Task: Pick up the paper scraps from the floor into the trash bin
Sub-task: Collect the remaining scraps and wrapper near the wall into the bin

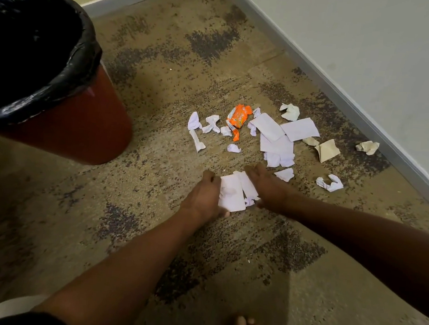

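Two walls meet at the far corner of the brown carpet floor (162, 87). On the left stands a red trash bin (84, 127) with a black bag (33, 48) in it. Many paper scraps (276, 138) and one orange wrapper (238, 118) lie near the right wall. The left hand (204, 197) and right hand (267, 189) are closed on a few white papers (232, 195) between them.

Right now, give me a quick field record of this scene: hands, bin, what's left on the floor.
left hand: gripping white paper pieces
right hand: on the same pieces, from the other side
trash bin: red, black liner, upright, to the person's left
floor scraps: white papers, beige pieces, orange wrapper, scattered near the wall
floor: patterned carpet
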`<state>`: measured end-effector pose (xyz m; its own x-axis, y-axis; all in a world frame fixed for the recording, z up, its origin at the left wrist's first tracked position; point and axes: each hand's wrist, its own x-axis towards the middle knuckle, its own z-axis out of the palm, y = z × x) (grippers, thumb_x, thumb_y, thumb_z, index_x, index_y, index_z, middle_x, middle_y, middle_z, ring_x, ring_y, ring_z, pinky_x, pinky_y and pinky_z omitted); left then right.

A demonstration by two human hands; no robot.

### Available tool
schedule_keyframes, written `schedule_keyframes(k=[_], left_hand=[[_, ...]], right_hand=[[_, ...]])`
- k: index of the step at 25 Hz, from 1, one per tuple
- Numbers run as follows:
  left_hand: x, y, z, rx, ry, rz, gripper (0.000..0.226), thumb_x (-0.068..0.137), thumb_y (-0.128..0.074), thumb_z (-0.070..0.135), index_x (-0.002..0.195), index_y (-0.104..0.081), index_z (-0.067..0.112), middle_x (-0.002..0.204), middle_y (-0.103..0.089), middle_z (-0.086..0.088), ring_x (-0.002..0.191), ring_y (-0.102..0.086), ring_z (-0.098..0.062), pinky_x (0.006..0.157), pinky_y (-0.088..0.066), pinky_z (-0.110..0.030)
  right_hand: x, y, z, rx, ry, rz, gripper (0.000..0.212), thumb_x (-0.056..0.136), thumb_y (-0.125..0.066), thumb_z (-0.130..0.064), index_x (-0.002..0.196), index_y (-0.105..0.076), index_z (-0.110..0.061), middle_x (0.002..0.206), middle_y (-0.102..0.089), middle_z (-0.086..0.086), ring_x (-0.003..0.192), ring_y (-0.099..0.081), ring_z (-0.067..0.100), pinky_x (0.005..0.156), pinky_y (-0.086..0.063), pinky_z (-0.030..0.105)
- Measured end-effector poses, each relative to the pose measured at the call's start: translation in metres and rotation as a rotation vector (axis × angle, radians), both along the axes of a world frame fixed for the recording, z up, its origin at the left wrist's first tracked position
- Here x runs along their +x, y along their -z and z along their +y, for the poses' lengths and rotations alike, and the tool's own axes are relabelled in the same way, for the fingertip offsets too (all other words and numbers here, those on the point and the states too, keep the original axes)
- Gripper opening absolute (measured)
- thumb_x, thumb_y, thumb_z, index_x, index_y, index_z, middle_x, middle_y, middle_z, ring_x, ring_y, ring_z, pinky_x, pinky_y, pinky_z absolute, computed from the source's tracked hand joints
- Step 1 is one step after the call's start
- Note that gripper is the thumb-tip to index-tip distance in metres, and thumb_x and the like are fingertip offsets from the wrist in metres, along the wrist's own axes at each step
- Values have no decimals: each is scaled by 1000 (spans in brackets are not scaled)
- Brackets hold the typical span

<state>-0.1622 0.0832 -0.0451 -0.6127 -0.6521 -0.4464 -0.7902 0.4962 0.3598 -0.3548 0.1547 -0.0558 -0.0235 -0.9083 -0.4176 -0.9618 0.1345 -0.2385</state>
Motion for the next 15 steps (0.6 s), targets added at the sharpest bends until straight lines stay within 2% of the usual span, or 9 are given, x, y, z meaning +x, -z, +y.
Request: schedule_keyframes(k=[4,8,12,15], left_hand=[[-4,3,0,-22,-32,9,111,64,-92,39,150,-26,14,149,-31,-9,124,-53,-33,101,-49,-43],[-7,5,-3,-60,-4,-22,102,65,-92,32,144,-31,14,142,-33,-10,113,-60,-33,94,-53,-43],[-10,8,-4,-68,-38,-2,83,68,-90,30,135,-42,15,138,-35,-10,105,-63,-34,89,-55,-43],[-10,10,-4,-63,-67,33,74,75,-86,26,135,-44,16,138,-37,-10,105,-64,-35,89,-54,-44]], right_hand=[[6,-1,-12,25,-37,-7,120,63,-89,-17,151,-7,-15,151,-20,18,120,-53,39,96,-51,43],[17,-6,-16,45,-38,-2,118,64,-88,-17,151,-8,-9,148,-22,20,119,-54,37,96,-51,40],[29,-5,-20,50,-31,11,92,63,-86,-11,137,-32,-9,133,-35,17,96,-64,32,81,-57,40],[39,-4,-23,10,-21,-50,67,73,-77,-14,129,-41,-9,124,-41,14,92,-63,31,79,-55,40]])
